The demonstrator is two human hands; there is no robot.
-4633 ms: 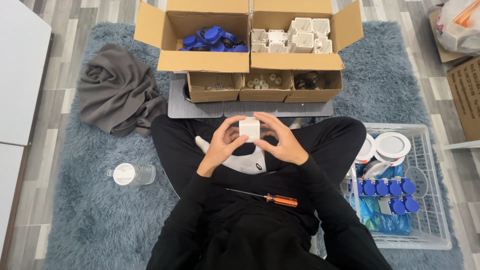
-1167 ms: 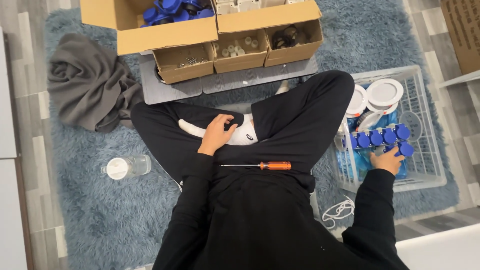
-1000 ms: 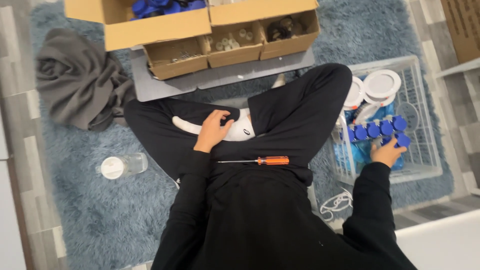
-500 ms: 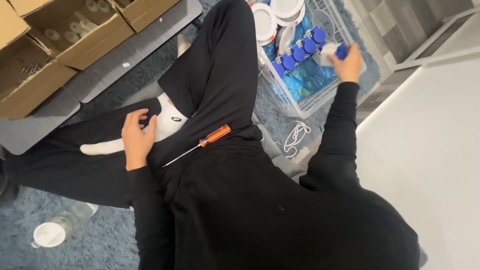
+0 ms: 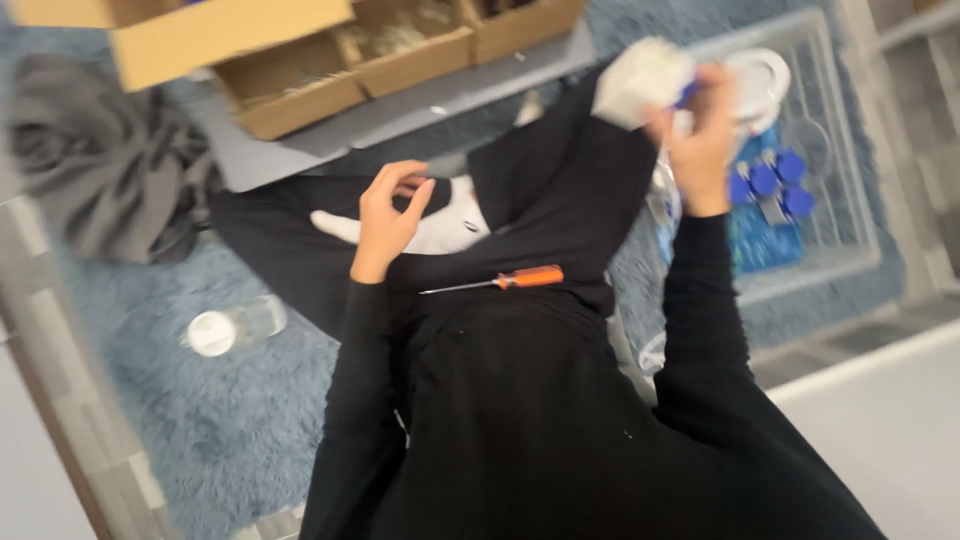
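half a second ago the right hand (image 5: 700, 140) was stretched out over the wire basket (image 5: 840, 150) with a small blue-tipped piece; it has since come up and inward, and is closed around a white block (image 5: 640, 80) with a bit of blue showing at the fingers, held above the right knee. the left hand (image 5: 390, 215) has lifted off the lap and hovers with its fingers loosely curled, grasping nothing. the camera has swung back, so the cardboard boxes (image 5: 300, 60) sit along the top edge again. the picture is blurred by motion.

the person sits cross-legged in black clothes on a shaggy blue rug (image 5: 220, 420), which lies on a floor of pale grey planks. a white surface fills the lower right corner. a grey cloth (image 5: 100, 170) is bunched on the rug at the left, and a clear bottle (image 5: 230, 325) with a white cap lies on its side near the left knee. a screwdriver (image 5: 510, 280) with an orange handle rests across the lap, its tip toward the left hand.

the open brown boxes stand on a flat grey board (image 5: 400, 110); their contents are too blurred to tell. the wire basket at the right holds blue caps (image 5: 770, 185) in a cluster and a round white lid (image 5: 755, 75) behind the raised hand.
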